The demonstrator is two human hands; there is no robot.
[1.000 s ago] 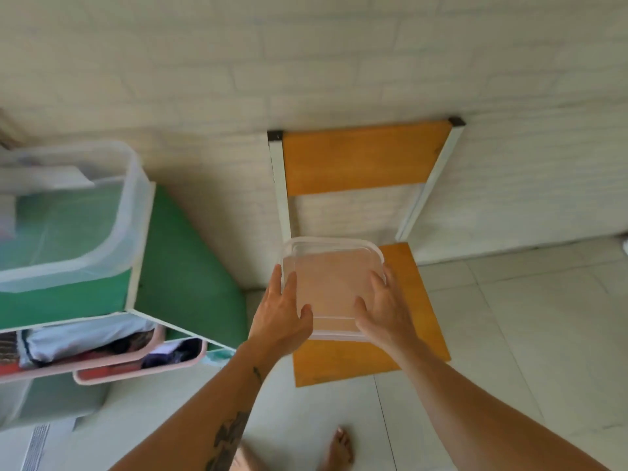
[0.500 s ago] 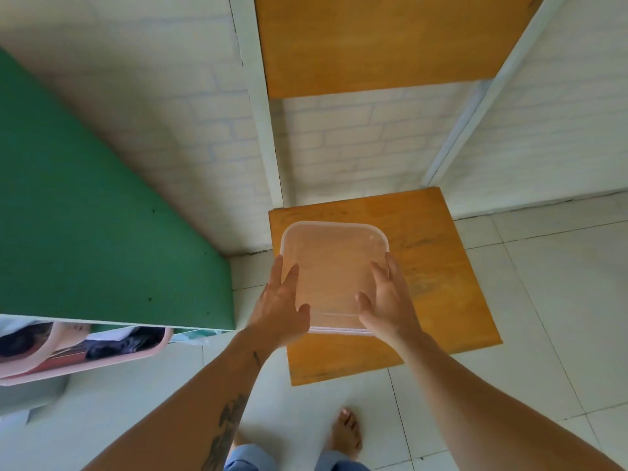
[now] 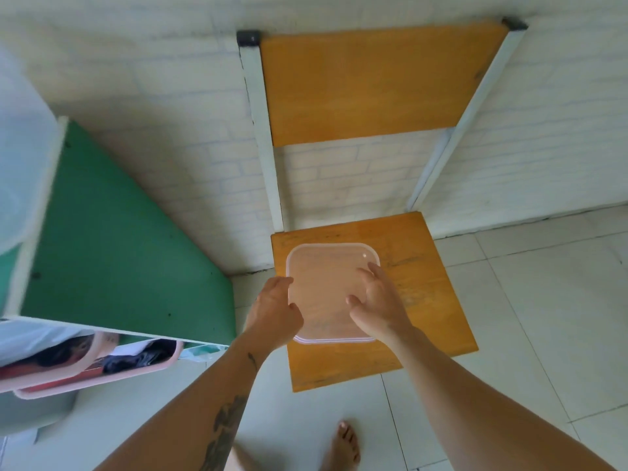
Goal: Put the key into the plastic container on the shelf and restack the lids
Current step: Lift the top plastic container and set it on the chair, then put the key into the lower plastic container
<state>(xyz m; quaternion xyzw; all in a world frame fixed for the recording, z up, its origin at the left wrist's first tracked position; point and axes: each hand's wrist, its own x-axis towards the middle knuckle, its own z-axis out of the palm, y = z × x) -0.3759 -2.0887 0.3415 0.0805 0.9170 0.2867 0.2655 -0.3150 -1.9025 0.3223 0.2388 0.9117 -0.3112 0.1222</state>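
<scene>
A stack of translucent square lids (image 3: 328,283) lies flat on the orange wooden seat of a chair (image 3: 438,300). My left hand (image 3: 275,309) is at the stack's left edge, fingers curled and thumb over the top; a grip is unclear. My right hand (image 3: 375,300) hovers over the stack's right half with fingers spread, holding nothing. A blurred translucent plastic container (image 3: 20,185) sits on top of the green shelf (image 3: 112,253) at the far left. No key is visible.
The chair stands against a white brick wall, its orange backrest (image 3: 370,83) above the seat. Pink bins (image 3: 102,365) full of clothes sit under the green shelf top. My bare feet (image 3: 345,447) stand on white floor tiles in front of the chair.
The lids went from held in the air to lying flat on the chair seat. My right hand has let go and spread its fingers. The view tilted back up toward the shelf.
</scene>
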